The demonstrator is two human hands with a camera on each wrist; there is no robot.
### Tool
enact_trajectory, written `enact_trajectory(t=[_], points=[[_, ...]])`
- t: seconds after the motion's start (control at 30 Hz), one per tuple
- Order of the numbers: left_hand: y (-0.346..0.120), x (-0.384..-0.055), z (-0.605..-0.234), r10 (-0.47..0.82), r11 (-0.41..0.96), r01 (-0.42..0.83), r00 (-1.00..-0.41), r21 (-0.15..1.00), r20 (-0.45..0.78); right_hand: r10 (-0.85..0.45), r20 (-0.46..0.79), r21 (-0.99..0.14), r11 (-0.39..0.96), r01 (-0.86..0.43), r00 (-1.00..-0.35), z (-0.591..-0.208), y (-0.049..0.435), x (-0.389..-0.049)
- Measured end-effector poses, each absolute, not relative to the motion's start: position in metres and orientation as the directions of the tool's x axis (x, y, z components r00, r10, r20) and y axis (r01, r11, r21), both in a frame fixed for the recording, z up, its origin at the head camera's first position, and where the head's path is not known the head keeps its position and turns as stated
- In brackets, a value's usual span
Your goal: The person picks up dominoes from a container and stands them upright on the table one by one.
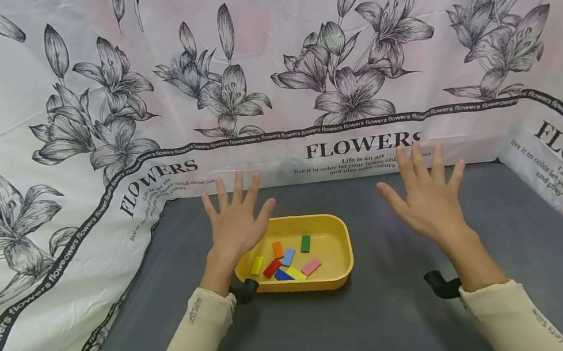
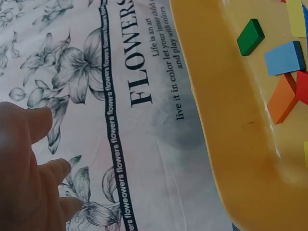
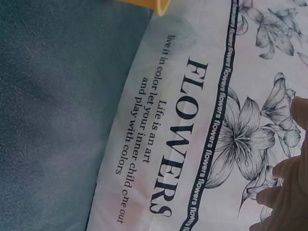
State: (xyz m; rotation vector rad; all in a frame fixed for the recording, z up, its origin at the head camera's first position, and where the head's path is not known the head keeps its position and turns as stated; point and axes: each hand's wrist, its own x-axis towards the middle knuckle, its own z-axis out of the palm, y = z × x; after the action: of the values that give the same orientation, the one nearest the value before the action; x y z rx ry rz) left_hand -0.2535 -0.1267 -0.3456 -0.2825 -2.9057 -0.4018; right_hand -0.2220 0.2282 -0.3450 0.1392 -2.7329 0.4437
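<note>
Tray [image 1: 306,284] with eight blocks [image 1: 305,244] observed on tabletop [image 1: 352,335].
Both the left hand [image 1: 237,221] and the right hand [image 1: 431,205] are seen raised, fingers straight and spread wide, nothing gripped. All eight blocks are shown by the head view alone; a dark speck [image 2: 251,122] inside the tray is revealed only by the left wrist view. The tray, yellow and round-cornered, is placed near the tabletop's far edge, left of its middle; flat, variously coloured blocks are mostly bunched toward the tray's near edge.
</note>
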Motion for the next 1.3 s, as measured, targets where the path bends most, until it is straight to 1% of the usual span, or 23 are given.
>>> enact_trajectory(t=[0.17,0.27,0.53,0.77,1.0,1.1,1.3], points=[[-0.128,-0.255,-0.347,0.168,0.939,0.228,-0.957,0.259,0.235,-0.042,0.377,-0.286,0.945,-0.16,-0.925,-0.346,0.227,-0.224],[-0.13,-0.255,-0.35,0.175,0.936,0.229,-0.961,0.267,0.213,-0.046,0.37,-0.299,0.94,-0.166,-0.928,-0.348,0.226,-0.224],[-0.14,-0.254,-0.366,0.223,0.899,0.256,-0.966,0.356,0.133,-0.087,0.301,-0.426,0.879,-0.215,-0.95,-0.36,0.22,-0.219],[-0.154,-0.258,-0.383,0.274,0.853,0.283,-0.958,0.438,0.086,-0.151,0.261,-0.49,0.83,-0.265,-0.954,-0.371,0.21,-0.22],[-0.166,-0.263,-0.402,0.353,0.766,0.371,-0.925,0.524,0.139,-0.234,0.315,-0.475,0.8,-0.367,-0.92,-0.387,0.199,-0.225],[-0.172,-0.266,-0.41,0.356,0.755,0.37,-0.925,0.541,0.134,-0.246,0.341,-0.482,0.783,-0.394,-0.907,-0.395,0.193,-0.227],[-0.181,-0.271,-0.424,0.34,0.776,0.314,-0.939,0.547,0.056,-0.285,0.416,-0.474,0.743,-0.473,-0.864,-0.41,0.177,-0.226]])
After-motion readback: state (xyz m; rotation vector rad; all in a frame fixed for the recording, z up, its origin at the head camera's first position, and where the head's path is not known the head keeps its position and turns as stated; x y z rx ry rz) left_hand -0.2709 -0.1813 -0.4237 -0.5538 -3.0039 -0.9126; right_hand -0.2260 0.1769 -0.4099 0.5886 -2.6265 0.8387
